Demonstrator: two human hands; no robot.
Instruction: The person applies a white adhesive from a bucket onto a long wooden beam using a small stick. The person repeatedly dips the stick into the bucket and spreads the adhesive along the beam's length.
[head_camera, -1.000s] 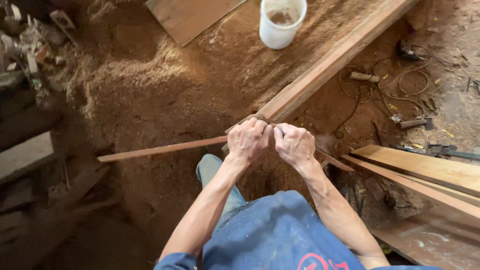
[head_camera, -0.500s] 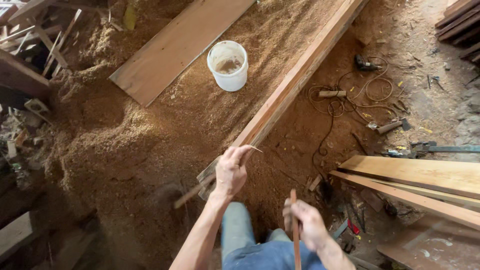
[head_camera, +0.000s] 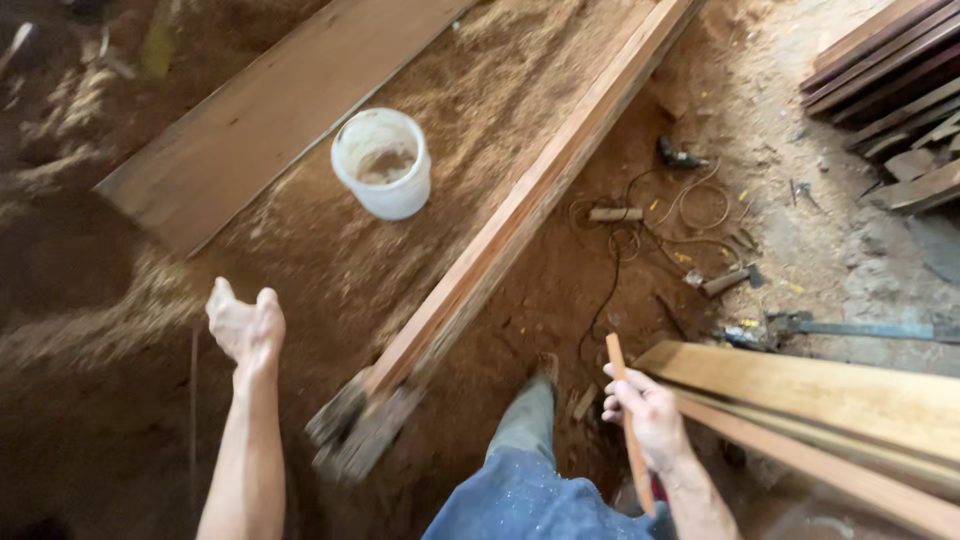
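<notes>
My right hand (head_camera: 646, 415) grips a thin reddish wood strip (head_camera: 627, 420) that stands nearly upright, low and right of centre. My left hand (head_camera: 245, 324) is stretched out to the left over the sawdust floor with its fingers loose and nothing in it. Between my hands a long wooden beam (head_camera: 520, 205) runs from its ragged near end up to the top right. A blurred thin stick (head_camera: 193, 400) shows just left of my left forearm.
A white bucket (head_camera: 383, 164) stands on the sawdust beyond the left hand, with a wide plank (head_camera: 250, 120) behind it. Planks (head_camera: 830, 395) lie at the right. A cable coil (head_camera: 640, 215), a hammer (head_camera: 725, 280) and a stack of boards (head_camera: 890, 80) are further right.
The strip held by both hands has parted: my right hand keeps one piece upright, my left hand let go and swung out left, empty. The view has tilted forward.
</notes>
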